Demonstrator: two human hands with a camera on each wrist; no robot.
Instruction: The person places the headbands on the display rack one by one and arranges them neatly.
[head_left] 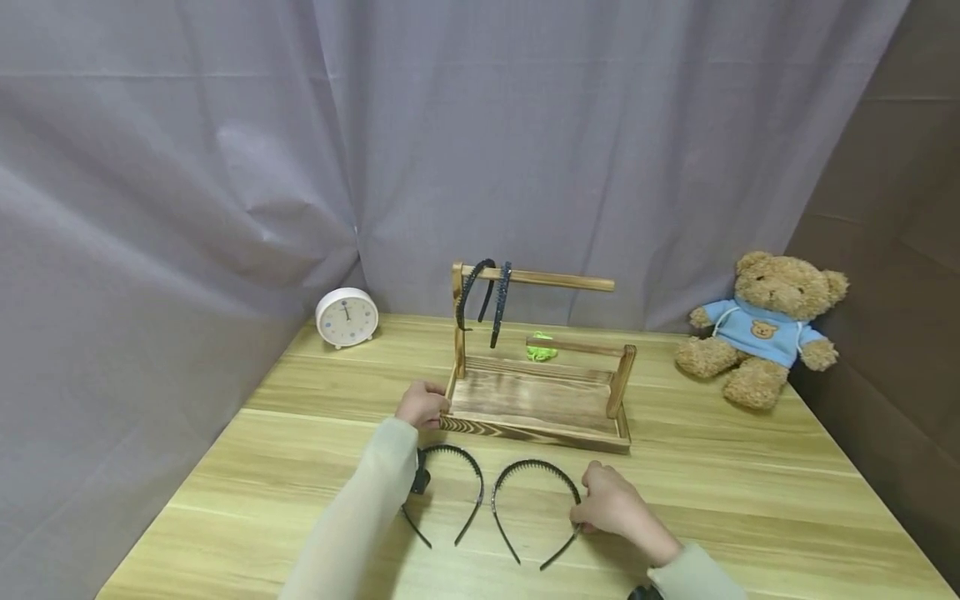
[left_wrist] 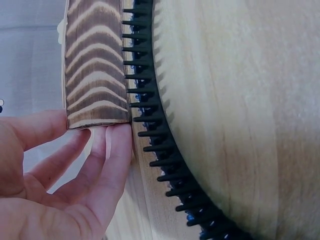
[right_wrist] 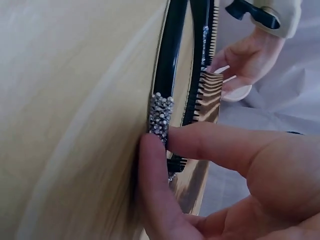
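Observation:
At its left front corner, the wooden rack (head_left: pixel 536 429) is gripped by my left hand (head_left: pixel 422 406), thumb and fingers at the end of its dark-striped front board (left_wrist: pixel 97 75). My right hand (head_left: pixel 611 504) pinches the right side of a black toothed headband (head_left: pixel 534 463) lying on the table, thumb and finger at a patch of silver beads (right_wrist: pixel 161 116). A second black headband (head_left: pixel 478 479) lies to its left, below the rack, partly hidden by my left wrist. Two more headbands, one black (head_left: pixel 467 292) and one dark blue (head_left: pixel 502 304), hang on the rack's upper bar.
Behind the rack's lower bar (head_left: pixel 573 345) lies a bright green stringy thing (head_left: pixel 540 352). A white round clock (head_left: pixel 347 317) stands at the back left. At the back right sits a teddy bear (head_left: pixel 765 329) in a blue top. Grey cloth (head_left: pixel 525 150) hangs behind the table.

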